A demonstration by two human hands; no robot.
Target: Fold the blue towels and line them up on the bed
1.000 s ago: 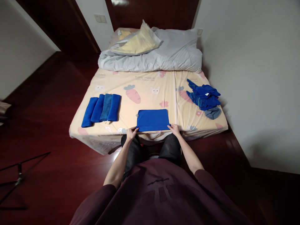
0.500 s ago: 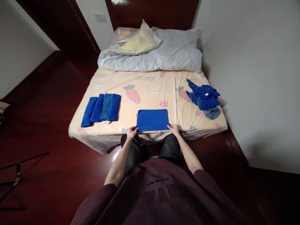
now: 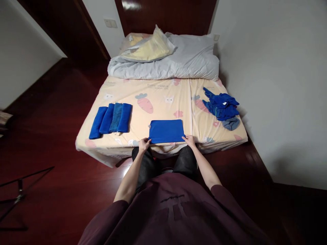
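A blue towel (image 3: 166,131), laid out as a flat rectangle, lies at the bed's near edge with a small pale tag on its left side. My left hand (image 3: 144,144) pinches its near left corner. At the near right corner, my right hand (image 3: 189,140) has its thumb and fingers closed on the cloth. Several rolled or folded blue towels (image 3: 111,118) rest side by side to the left. Over on the right is a crumpled heap of blue cloths (image 3: 223,105), with a greyish-blue piece at its near side.
The bed (image 3: 158,102) has a cream sheet printed with carrots and rabbits. A grey-white quilt (image 3: 194,58) and a yellow pillow (image 3: 150,47) lie at its head. A wall (image 3: 276,85) runs along the right. Thin black stand legs (image 3: 19,194) stand on the floor at left.
Both hands keep their hold on the towel's near corners, and the towel lies where it was. Only the camera view has shifted slightly.
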